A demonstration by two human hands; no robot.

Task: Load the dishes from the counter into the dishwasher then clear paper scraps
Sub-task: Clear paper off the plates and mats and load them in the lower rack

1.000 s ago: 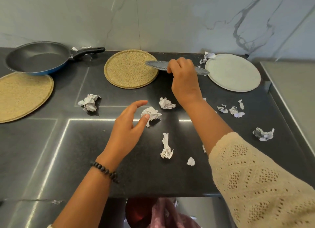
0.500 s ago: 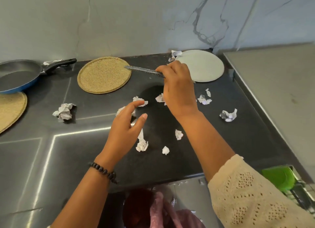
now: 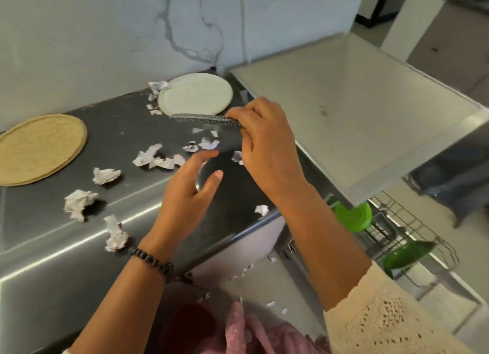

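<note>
Above a dark counter (image 3: 39, 248) strewn with paper scraps (image 3: 79, 203), the right hand (image 3: 267, 152) pinches a speckled grey plate (image 3: 203, 119) (seen edge-on, nearly level), its long axis running left toward the wall. The left hand (image 3: 185, 195) hovers below, fingers relaxed, holding nothing.

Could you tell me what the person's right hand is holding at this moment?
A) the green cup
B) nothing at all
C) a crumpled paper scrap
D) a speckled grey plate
D: the right hand grips the edge of the speckled grey plate, held edge-on above the counter, while the paper scraps lie untouched and the left hand hovers open.
</note>
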